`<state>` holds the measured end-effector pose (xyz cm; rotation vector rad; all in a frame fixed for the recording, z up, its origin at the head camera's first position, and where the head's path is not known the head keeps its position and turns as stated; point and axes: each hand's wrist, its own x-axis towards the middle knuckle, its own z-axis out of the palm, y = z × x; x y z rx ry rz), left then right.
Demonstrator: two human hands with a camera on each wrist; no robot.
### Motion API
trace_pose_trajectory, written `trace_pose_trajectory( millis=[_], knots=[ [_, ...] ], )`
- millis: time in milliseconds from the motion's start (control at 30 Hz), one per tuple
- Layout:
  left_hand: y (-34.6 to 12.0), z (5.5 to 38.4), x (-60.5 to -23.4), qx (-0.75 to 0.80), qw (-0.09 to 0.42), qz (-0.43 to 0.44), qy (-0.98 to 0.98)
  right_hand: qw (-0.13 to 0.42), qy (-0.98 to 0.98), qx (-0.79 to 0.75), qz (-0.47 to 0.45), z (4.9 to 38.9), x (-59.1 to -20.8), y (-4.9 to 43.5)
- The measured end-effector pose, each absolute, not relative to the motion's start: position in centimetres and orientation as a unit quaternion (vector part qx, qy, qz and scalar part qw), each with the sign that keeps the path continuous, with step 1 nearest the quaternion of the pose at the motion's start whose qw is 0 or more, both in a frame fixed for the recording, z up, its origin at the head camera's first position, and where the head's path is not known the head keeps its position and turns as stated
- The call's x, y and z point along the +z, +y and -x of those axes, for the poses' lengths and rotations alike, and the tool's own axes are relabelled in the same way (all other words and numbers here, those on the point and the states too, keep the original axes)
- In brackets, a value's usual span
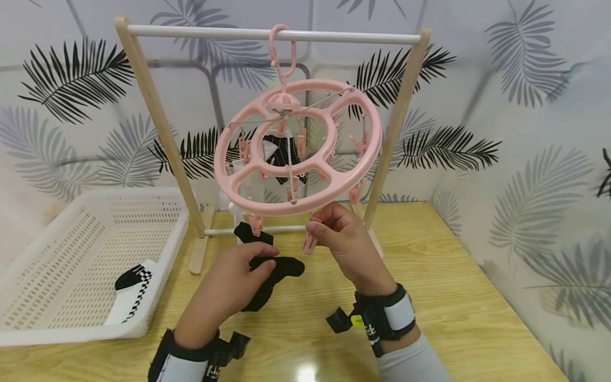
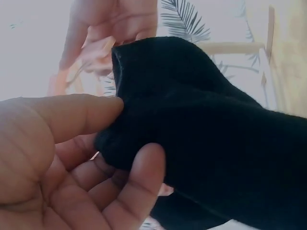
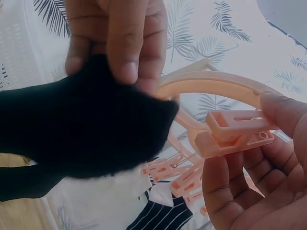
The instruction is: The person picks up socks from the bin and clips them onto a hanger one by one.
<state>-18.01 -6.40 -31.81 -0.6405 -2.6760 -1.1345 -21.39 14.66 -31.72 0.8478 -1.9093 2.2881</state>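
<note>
My left hand point(image 1: 234, 278) pinches a black sock point(image 1: 290, 266) near its opening, between thumb and fingers. In the left wrist view the cuff edge of that sock point(image 2: 163, 72) faces the other hand. To the right, my right hand point(image 1: 346, 244) pinches a pink clothespin point(image 1: 310, 244) that hangs from the round pink drying hanger point(image 1: 374, 132). Seen in the right wrist view, the jaws of the clothespin point(image 3: 235, 129) point toward the sock, a little apart from it. Another black piece point(image 1: 243, 232) is by a neighbouring clothespin point(image 1: 255, 224) just beyond the left hand.
The hanger hooks over the white bar point(image 1: 215, 33) of a wooden rack point(image 1: 157, 111). A black striped sock point(image 1: 284, 154) hangs among its far clips. At left stands a white plastic basket point(image 1: 86, 334) with a black-and-white checked sock point(image 1: 129, 297) inside. Everything stands on a wooden table point(image 1: 453, 286).
</note>
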Motion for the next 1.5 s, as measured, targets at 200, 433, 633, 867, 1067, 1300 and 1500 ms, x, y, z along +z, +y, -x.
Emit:
trace_pose_trajectory(
  millis=[200,433,633,867,1067,1300,1500],
  knots=[
    [-4.9,18.1,-33.0,-0.388,0.085,0.208,-0.894,0.024,-0.622,0.732,-0.277,21.2,-31.6,14.5],
    [-3.8,18.2,-33.5,-0.438,0.09,0.235,-0.863,0.028,-0.627,0.729,-0.274,21.1,-31.5,14.3],
    [-3.5,18.0,-33.4,-0.469,0.103,0.22,-0.849,0.032,-0.643,0.721,-0.255,21.2,-31.6,14.1],
    [-3.2,17.9,-33.4,-0.498,0.125,0.231,-0.826,0.032,-0.641,0.722,-0.258,21.2,-32.0,14.2],
    [-3.2,17.8,-33.4,-0.511,0.116,0.247,-0.815,0.048,-0.657,0.714,-0.238,21.3,-32.2,14.1],
    [-3.2,17.7,-33.3,-0.515,0.125,0.256,-0.809,0.05,-0.65,0.716,-0.25,21.4,-32.2,13.9],
    [-3.3,17.7,-33.3,-0.517,0.117,0.279,-0.801,0.053,-0.65,0.716,-0.248,21.3,-32.0,14.0]
  ],
)
